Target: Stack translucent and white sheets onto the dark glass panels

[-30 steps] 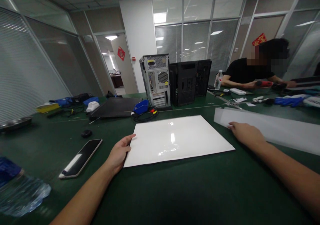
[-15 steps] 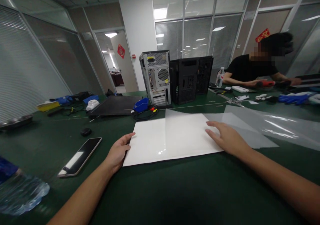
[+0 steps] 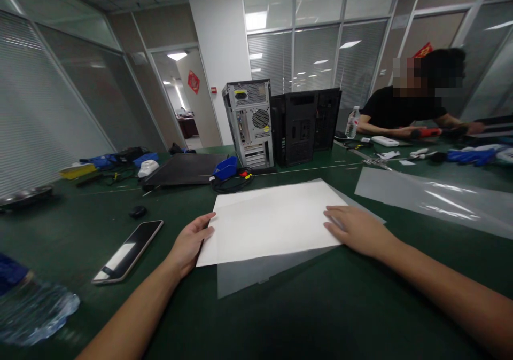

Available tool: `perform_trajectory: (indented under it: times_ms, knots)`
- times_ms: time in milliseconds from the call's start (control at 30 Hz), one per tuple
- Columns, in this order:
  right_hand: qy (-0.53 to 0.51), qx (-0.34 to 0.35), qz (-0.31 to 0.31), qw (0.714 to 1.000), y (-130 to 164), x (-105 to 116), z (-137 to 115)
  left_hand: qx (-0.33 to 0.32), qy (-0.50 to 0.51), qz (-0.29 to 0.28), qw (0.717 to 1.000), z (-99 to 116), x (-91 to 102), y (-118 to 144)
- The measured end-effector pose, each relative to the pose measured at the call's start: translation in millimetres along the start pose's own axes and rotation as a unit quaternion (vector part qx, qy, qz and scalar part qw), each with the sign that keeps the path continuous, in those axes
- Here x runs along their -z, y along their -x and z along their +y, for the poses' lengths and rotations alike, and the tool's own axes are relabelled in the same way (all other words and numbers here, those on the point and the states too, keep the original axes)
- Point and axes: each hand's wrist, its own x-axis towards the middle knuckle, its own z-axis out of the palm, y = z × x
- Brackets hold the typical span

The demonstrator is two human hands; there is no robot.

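Observation:
A white rectangular panel (image 3: 272,221) lies in front of me on the table, its exact kind unclear. A translucent plastic sheet (image 3: 256,274) seems to lie over most of it, skewed, sticking out past its front edge and right corner. My left hand (image 3: 189,245) grips the panel's left edge, thumb on top and the other fingers partly hidden beneath. At the right end, my right hand (image 3: 356,231) is closed on the plastic sheet over the panel's edge, its thumb and forefinger showing on top.
Another clear plastic sheet (image 3: 436,200) lies to the right. A phone (image 3: 128,252) and a water bottle (image 3: 34,301) are on the left. Computer cases (image 3: 250,127) stand behind the panel, near a blue tray (image 3: 225,167). A person (image 3: 401,111) works at the far right with a red tool.
The plastic sheet has shifted left and towards me over the white panel, now showing past its front edge. My right hand has moved slightly left; my left hand has barely moved.

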Motion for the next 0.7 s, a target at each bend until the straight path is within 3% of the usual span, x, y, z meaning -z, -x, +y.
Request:
perform_trajectory:
  times_ms: [133, 467, 700]
  knots:
    - [0.05, 0.001, -0.018, 0.999, 1.3, -5.2, 0.0, -0.022, -0.013, -0.019, 0.999, -4.5, 4.9, -5.1]
    - [0.034, 0.066, -0.042, 0.996, 4.7, 5.3, -28.2, -0.018, -0.041, -0.026, 0.999, -6.1, 7.0, -4.8]
    - [0.049, 0.076, -0.035, 0.995, 3.8, 6.9, -24.1, -0.017, -0.048, -0.017, 0.999, -3.1, 4.0, -2.3]
